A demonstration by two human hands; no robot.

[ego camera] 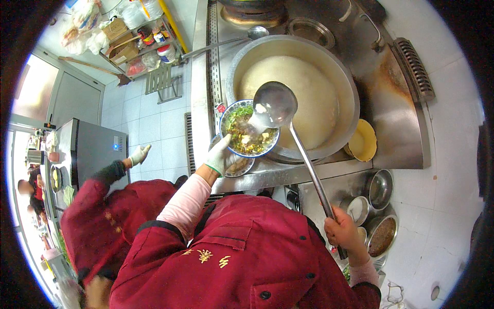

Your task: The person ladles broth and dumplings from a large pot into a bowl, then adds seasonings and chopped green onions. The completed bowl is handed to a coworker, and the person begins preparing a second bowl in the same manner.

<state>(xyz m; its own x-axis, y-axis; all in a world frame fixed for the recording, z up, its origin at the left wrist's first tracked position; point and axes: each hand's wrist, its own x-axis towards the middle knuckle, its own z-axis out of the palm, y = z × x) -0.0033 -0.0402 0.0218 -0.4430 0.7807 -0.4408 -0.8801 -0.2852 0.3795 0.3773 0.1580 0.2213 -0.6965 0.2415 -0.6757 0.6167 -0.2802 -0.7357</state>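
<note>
My left hand, in a white glove, grips the rim of a blue-and-white patterned bowl. Inside the bowl are chopped green herbs, yellowish bits and pale chunks. My bare right hand is closed around the long handle of a metal ladle. The ladle's tilted head hangs over the bowl's right edge, and whitish broth pours from it into the bowl. Beneath and beyond the ladle is a large metal pot of cloudy broth. Another bowl with food shows partly below my left hand on the steel counter.
A second ladle lies behind the pot, beside a round metal lid or dish. A yellow enamel basin stands at right. Metal seasoning tubs sit near my right arm. A co-worker in a red jacket stands close at left.
</note>
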